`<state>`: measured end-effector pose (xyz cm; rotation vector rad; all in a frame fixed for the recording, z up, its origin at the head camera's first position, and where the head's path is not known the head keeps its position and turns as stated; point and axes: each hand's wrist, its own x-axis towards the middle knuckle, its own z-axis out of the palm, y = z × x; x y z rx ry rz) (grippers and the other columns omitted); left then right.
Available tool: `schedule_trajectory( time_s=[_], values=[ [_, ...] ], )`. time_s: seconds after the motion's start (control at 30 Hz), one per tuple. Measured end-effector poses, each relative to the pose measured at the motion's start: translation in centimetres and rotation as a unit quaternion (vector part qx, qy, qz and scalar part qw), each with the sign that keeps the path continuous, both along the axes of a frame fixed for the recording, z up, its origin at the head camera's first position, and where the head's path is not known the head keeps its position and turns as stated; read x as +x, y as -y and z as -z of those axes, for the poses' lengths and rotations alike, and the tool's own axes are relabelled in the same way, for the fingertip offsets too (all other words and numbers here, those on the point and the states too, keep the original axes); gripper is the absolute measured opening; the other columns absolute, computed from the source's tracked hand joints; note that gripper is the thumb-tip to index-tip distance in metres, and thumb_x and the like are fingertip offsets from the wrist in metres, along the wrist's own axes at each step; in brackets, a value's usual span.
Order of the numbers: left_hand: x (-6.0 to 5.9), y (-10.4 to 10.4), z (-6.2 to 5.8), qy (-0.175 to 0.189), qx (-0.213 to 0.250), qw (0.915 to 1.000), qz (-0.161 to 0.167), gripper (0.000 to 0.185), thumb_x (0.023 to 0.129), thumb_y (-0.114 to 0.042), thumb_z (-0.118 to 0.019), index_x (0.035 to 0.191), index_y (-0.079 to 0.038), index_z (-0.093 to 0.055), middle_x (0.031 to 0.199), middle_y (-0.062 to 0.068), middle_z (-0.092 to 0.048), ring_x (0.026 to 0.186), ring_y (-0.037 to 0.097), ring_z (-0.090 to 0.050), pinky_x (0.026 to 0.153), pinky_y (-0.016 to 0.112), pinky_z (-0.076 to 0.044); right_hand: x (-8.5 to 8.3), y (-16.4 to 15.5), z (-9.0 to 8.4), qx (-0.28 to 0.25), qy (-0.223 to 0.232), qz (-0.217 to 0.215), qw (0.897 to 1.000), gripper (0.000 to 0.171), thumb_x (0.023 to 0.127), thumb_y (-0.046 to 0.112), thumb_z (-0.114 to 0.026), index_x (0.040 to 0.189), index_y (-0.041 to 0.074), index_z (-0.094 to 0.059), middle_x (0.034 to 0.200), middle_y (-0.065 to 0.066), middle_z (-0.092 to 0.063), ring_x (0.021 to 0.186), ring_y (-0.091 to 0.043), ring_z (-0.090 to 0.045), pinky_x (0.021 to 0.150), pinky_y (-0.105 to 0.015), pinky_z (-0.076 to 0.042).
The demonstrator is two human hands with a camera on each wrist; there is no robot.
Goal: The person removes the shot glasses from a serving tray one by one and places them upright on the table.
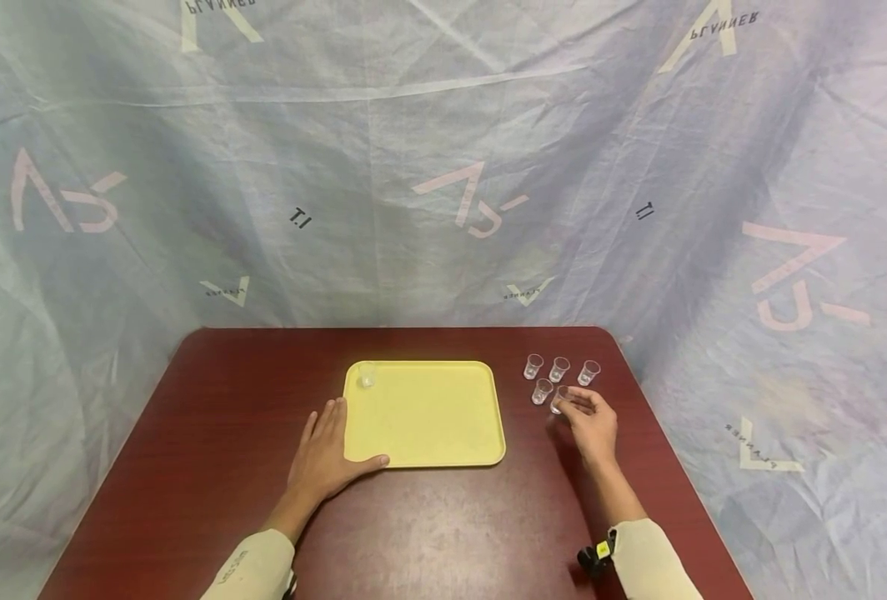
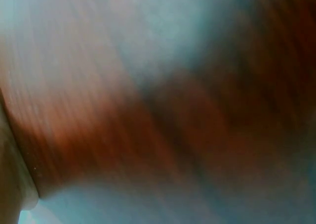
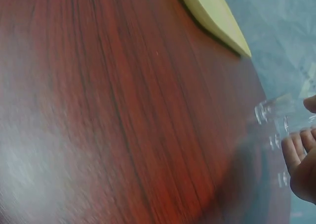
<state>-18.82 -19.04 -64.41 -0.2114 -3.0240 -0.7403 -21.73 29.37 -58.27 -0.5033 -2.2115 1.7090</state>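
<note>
A yellow tray (image 1: 424,417) lies mid-table with one small clear cup (image 1: 367,379) in its far left corner. My left hand (image 1: 329,454) rests flat on the table against the tray's near left corner, thumb along its front edge. To the right of the tray stand several clear cups (image 1: 559,369). My right hand (image 1: 589,421) pinches the nearest cup (image 1: 558,401) of that group; the right wrist view shows the fingers (image 3: 301,145) curled round a clear cup (image 3: 276,110). The left wrist view is a blur of red-brown wood.
The dark red wooden table (image 1: 203,433) has rounded far corners. A pale blue cloth backdrop (image 1: 413,167) with printed marks hangs behind and to both sides. The tray's corner (image 3: 212,11) shows in the right wrist view.
</note>
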Motion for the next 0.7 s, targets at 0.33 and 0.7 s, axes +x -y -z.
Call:
schedule_trajectory(
  time_s=[0.33,0.7],
  values=[
    [0.1,0.0,-0.1,0.005,0.008,1.0,0.002,0.155,0.077,-0.106,-0.064,0.182,-0.005,-0.011,0.19,0.017,-0.017,0.178,0.038,-0.017,0.147,0.059,-0.003,-0.9,-1.2,0.7,0.02,0.013,0.023,0.999,0.038,0.095,0.013,-0.09,0.13,0.003,-0.08,0.133,-0.023,-0.08,0.089,0.011,-0.069,0.08,-0.005,-0.057],
    [0.1,0.0,-0.2,0.01,-0.001,0.9999,0.003,0.155,0.077,-0.108,-0.06,0.182,-0.007,-0.009,0.191,0.016,-0.016,0.179,0.037,-0.017,0.147,0.058,-0.003,-2.2,-1.5,1.6,0.013,0.01,0.021,1.0,0.041,0.096,0.01,-0.088,0.134,0.0,-0.078,0.138,-0.028,-0.077,0.087,0.015,-0.067,0.078,-0.004,-0.058]
  ],
)
